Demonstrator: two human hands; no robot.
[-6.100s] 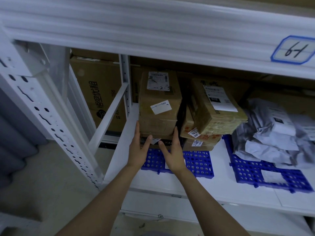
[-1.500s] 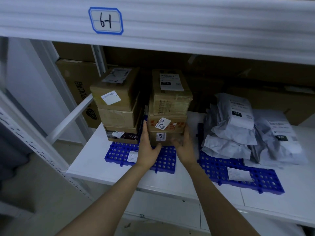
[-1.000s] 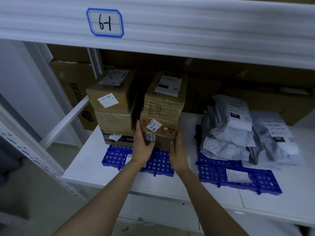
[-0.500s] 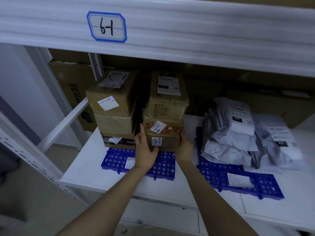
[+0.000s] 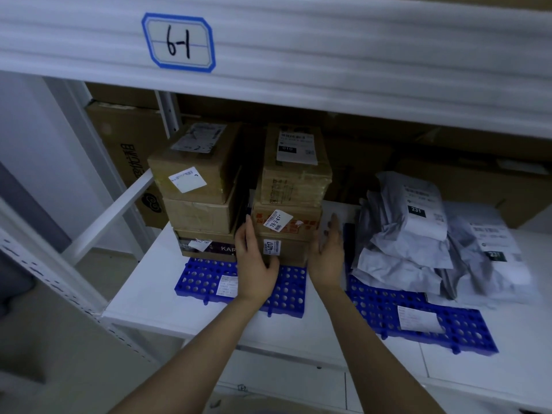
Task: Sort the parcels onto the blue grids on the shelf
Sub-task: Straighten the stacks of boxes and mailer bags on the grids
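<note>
The right-hand stack of cardboard parcels [image 5: 291, 201] stands on the left blue grid [image 5: 209, 279], just beside a second stack of cardboard parcels [image 5: 200, 192] on the same grid. A moment ago the stack was twisted, its front turned off-line with the grid edge. It now sits square, faces parallel to the neighbouring stack and labels to the front.

The left hand [image 5: 254, 261] lies flat against the left front corner of the bottom box, fingers extended and thumb under the front edge; its grip is open and pressing, not closed on anything. The right hand [image 5: 327, 252] has come off the right face of the stack. It is blurred by motion, palm open and holding nothing, with a narrow gap between palm and cardboard.

Judgement: the squaring-up of this stack is complete or nearly so, and the hands are releasing it.

To the right, the second blue grid [image 5: 460, 327] carries a heap of grey poly mailers [image 5: 409, 234], which overhangs the grid's rear and right side onto the white shelf [image 5: 143, 297]. That heap appears less orderly and may need attention next. The shelf beam above carries the tag 6-1 [image 5: 178, 42].
</note>
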